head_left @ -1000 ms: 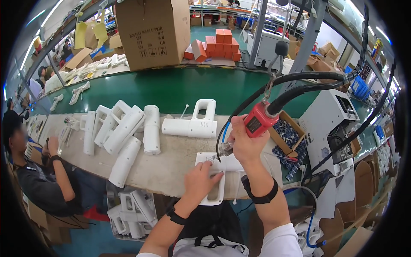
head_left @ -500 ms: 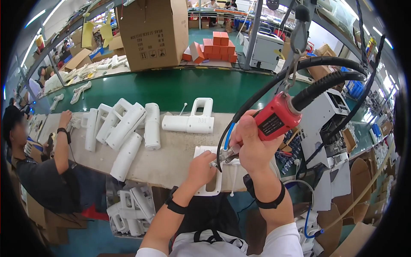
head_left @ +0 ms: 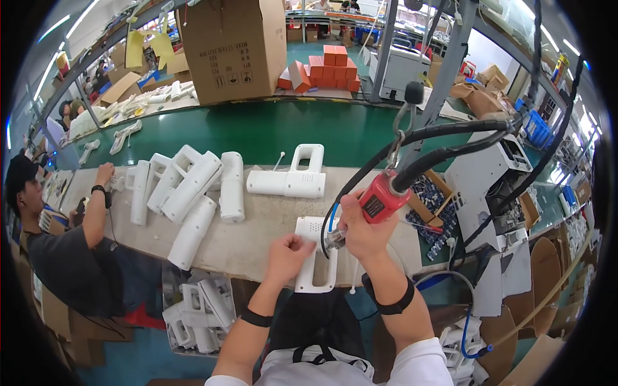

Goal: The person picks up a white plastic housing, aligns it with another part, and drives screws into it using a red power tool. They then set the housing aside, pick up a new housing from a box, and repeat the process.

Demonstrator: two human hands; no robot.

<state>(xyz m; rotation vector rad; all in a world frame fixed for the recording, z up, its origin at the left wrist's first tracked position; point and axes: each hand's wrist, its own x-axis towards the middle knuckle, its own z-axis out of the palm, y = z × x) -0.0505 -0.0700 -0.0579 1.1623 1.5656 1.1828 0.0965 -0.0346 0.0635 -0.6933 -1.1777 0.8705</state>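
Observation:
My right hand (head_left: pixel 364 230) is wrapped round a red electric screwdriver (head_left: pixel 380 198), which hangs from a hook and thick black cables. Its metal nose points down and left, over a white plastic housing (head_left: pixel 311 226) with a looped handle. That housing lies at the bench's near edge, in front of my body. My left hand (head_left: pixel 290 257) is at the housing's left side, thumb and fingers pinched together. Whatever the pinch may hold is too small to make out. A similar white housing (head_left: pixel 286 183) lies farther back, beside a thin white cable with a small round end.
Several white housings (head_left: pixel 187 186) lie to the left, and more fill a bin (head_left: pixel 199 315) below the bench. A co-worker (head_left: pixel 71 264) works at far left. A tray of small dark parts (head_left: pixel 434 222) stands right. Behind runs a green belt (head_left: pixel 257 132) with a big carton (head_left: pixel 238 58) beyond.
The screwdriver and my right hand have moved left and lower, and its hook swung along. My left hand has drawn back left from the screwdriver's nose, uncovering more of the housing.

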